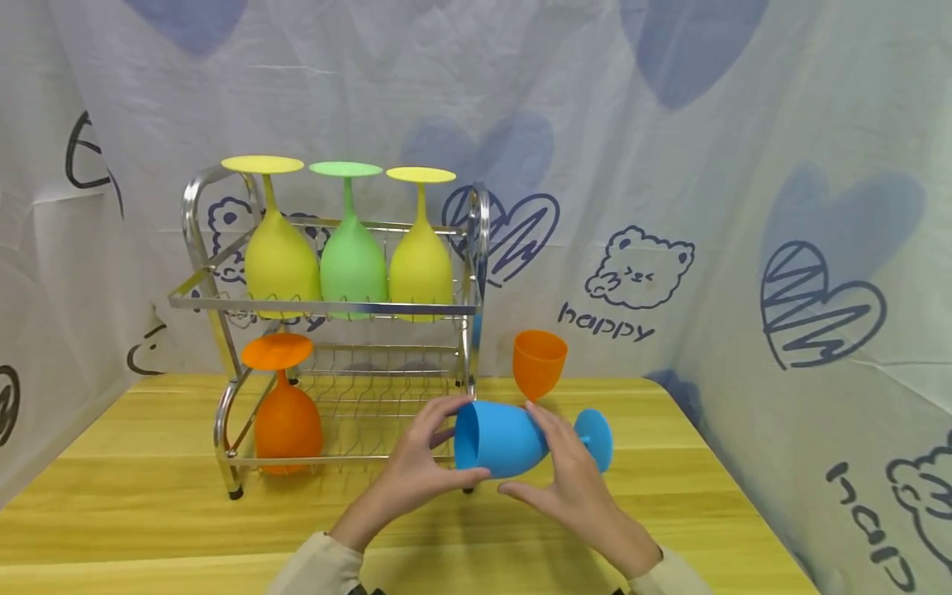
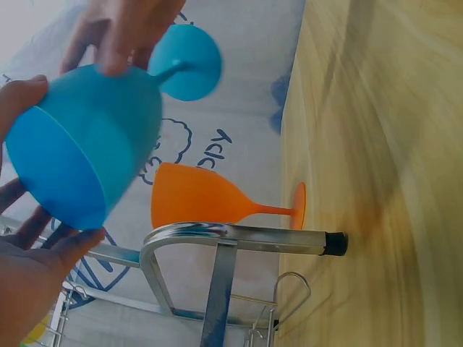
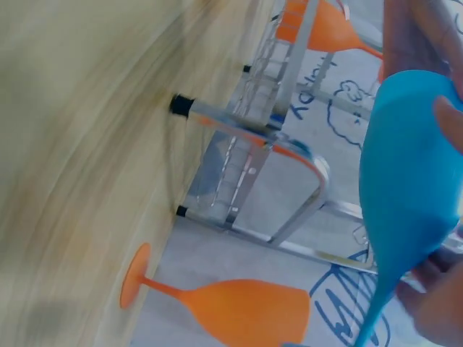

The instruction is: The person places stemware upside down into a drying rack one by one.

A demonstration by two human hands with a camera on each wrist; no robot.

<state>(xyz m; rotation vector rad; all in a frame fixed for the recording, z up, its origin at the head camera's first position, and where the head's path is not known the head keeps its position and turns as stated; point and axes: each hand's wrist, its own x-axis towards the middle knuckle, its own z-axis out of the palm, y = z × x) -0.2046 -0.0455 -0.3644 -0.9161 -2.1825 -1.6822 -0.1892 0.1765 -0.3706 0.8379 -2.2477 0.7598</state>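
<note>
A blue plastic wine glass (image 1: 507, 440) lies sideways in the air over the table, its opening toward the left and its round foot to the right. At the rim end, my left hand (image 1: 420, 464) holds the bowl, fingers on top and thumb below. My right hand (image 1: 571, 482) grips the bowl's other end, close to the stem. In the left wrist view, the glass's open mouth (image 2: 58, 170) faces the camera. Behind it, an orange wine glass (image 1: 539, 364) stands upright on the table, its lower part hidden in the head view.
A two-tier metal rack (image 1: 327, 307) stands left of my hands. Upside down on its top tier are two yellow glasses (image 1: 281, 260) (image 1: 421, 268) and a green glass (image 1: 353, 268). An inverted orange glass (image 1: 288, 421) sits at the lower tier's left. Printed curtains surround the wooden table (image 1: 134, 496).
</note>
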